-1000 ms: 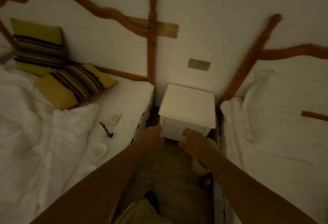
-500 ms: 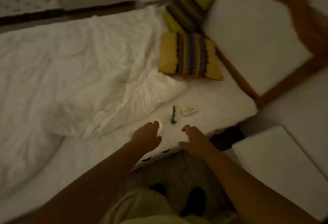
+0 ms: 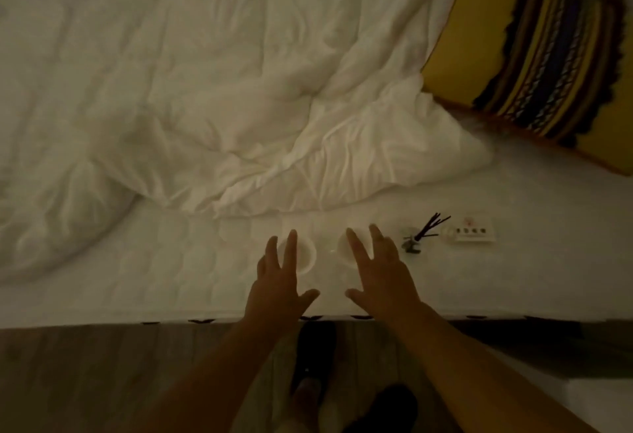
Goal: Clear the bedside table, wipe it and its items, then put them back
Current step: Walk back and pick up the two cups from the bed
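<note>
Two small round white dishes lie on the mattress near its front edge. My left hand (image 3: pixel 279 282) hovers with fingers spread over the left dish (image 3: pixel 303 254). Over the right dish (image 3: pixel 344 247), my right hand (image 3: pixel 380 271) is spread the same way. Neither hand holds anything. Right of them lie a small reed diffuser with dark sticks (image 3: pixel 421 235) and a white card with red marks (image 3: pixel 471 232). The bedside table is out of view except perhaps a white corner (image 3: pixel 599 401) at the lower right.
A crumpled white duvet (image 3: pixel 239 90) covers most of the bed. A yellow striped cushion (image 3: pixel 541 66) lies at the upper right. Wooden floor (image 3: pixel 102 374) and my dark shoes (image 3: pixel 315 357) show below the mattress edge.
The view swung from the bedside table to the bed on the left. Both hands moved from the table's front to over the two white dishes, fingers now spread.
</note>
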`<control>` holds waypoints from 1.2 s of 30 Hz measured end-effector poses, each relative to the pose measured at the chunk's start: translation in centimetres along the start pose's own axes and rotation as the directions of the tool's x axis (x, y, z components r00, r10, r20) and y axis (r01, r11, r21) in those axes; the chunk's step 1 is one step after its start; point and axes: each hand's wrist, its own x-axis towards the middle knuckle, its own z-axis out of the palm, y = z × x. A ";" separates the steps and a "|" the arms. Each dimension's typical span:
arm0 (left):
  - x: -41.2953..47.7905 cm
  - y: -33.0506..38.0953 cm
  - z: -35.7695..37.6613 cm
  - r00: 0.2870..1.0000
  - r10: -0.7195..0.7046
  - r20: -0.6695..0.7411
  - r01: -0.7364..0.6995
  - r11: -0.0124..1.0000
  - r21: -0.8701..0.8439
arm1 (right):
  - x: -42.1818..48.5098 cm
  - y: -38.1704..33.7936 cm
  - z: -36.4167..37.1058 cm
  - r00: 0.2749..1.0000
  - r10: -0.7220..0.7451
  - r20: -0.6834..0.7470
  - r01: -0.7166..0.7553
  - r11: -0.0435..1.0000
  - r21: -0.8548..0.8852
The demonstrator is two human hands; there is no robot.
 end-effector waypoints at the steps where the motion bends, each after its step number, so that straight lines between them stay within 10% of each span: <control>1: 0.9 -0.5 1.3 1.000 0.010 -0.006 -0.010 1.000 0.013 | 0.8 0.0 1.2 1.000 0.010 -0.014 -0.010 1.000 -0.025; 12: 6.3 -2.6 5.9 0.995 0.079 -0.062 -0.066 0.980 0.187 | 5.3 1.4 6.9 0.974 0.121 -0.190 -0.083 0.978 0.194; 23: -2.9 13.7 12.4 0.874 0.367 0.317 -0.440 0.876 0.197 | -14.6 16.9 9.4 0.846 0.519 -0.122 -0.373 0.738 0.562; 36: -12.6 46.9 34.9 0.455 0.720 0.524 -0.869 0.488 0.085 | -39.1 43.1 12.6 0.222 0.965 -0.142 -0.592 0.249 0.767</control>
